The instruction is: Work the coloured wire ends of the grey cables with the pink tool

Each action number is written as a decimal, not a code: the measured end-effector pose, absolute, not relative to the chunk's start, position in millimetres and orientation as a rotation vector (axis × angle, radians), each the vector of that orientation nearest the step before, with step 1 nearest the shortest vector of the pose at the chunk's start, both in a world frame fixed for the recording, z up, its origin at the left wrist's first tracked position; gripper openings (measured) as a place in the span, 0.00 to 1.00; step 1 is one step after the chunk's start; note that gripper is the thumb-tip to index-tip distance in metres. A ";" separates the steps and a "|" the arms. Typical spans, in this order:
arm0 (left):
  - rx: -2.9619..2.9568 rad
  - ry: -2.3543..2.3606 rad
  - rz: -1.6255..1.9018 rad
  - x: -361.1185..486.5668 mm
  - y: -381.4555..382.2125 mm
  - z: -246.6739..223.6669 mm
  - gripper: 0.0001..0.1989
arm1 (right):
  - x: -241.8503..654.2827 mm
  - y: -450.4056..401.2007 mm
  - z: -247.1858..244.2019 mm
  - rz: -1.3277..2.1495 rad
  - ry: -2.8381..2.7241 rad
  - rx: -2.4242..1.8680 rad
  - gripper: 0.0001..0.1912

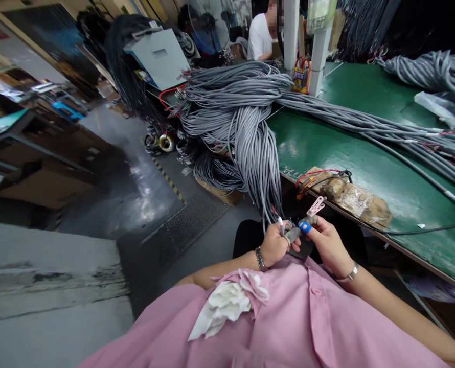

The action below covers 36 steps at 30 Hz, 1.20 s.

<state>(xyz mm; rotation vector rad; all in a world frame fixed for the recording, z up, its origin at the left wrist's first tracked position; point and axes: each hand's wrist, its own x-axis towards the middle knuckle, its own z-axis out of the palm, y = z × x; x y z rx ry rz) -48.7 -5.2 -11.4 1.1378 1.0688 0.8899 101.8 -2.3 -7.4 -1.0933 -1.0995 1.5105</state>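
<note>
My left hand is closed on the end of a grey cable, whose stripped end shows thin coloured wires. Tape or a cover wraps some of its fingers. Close beside it on the right, my right hand has its thumb and fingers pinched together at the wires, with a blue band on the thumb. What lies between those fingertips is too small to make out. A pink clip sticks up just above the right fingers. Many grey cables hang in a thick bundle over the table's edge, beyond my hands.
The green table runs along the right, bearing a worn wooden block with wires at its edge and more cable bundles. A grey box stands behind. A person in white is farther back.
</note>
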 end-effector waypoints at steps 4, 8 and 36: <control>1.079 1.079 0.925 -48.8 -4.4 -9.2 0.17 | 105.3 -1.6 -14.2 1.388 -0.892 -1.143 0.10; 0.996 1.077 0.978 -49.4 -3.4 -10.7 0.18 | 108.9 -4.8 -16.0 1.539 -0.831 -1.038 0.10; 1.165 1.101 0.997 -47.8 -7.1 -8.1 0.17 | 102.7 -13.8 -11.7 1.471 -0.980 -1.146 0.12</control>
